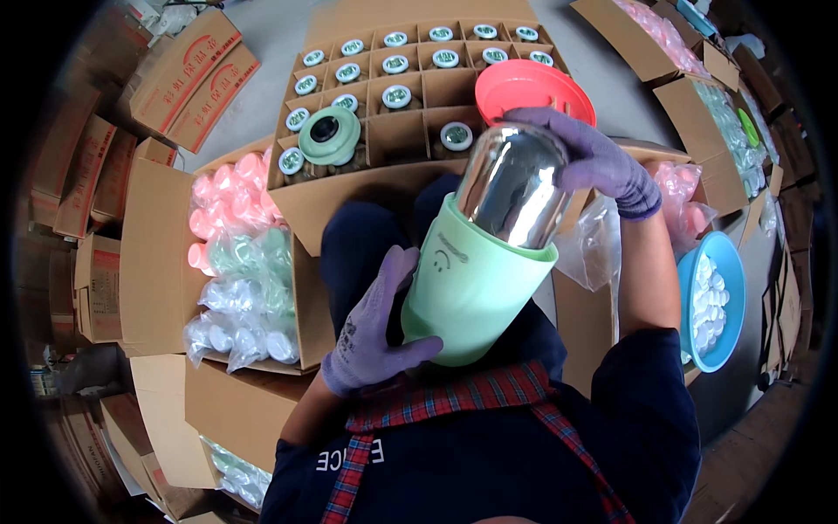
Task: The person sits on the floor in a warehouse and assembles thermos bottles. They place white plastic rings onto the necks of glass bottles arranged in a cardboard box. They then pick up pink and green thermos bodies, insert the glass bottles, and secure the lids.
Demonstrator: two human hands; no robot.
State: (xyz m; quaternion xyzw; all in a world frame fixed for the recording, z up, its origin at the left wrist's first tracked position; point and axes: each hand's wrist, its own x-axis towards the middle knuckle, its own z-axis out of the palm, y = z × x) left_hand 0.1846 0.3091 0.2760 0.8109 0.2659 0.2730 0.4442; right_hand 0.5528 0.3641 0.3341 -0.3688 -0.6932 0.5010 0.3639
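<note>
A mint-green flask casing (pixel 476 293) with a small printed face leans in front of my lap, its mouth tilted away from me. My left hand (pixel 371 336), in a purple glove, cups its left side and lower end, thumb and fingers apart around it. Sticking out of the casing's mouth is a shiny silver vacuum-flask liner (pixel 515 188), rounded end up; its lower part is hidden inside. My gloved right hand (pixel 602 162) grips the rounded end from the right. Beyond them, a green ring-shaped flask part with a black centre (pixel 330 135) rests on the divided carton (pixel 332 196).
Several capped bottles stand in the carton's compartments, and a coral-red basin (pixel 532 83) sits on its right side. At left, an open box (pixel 157 262) holds bagged pink, green and white parts. A blue basin (pixel 733 314) of small white pieces is at right.
</note>
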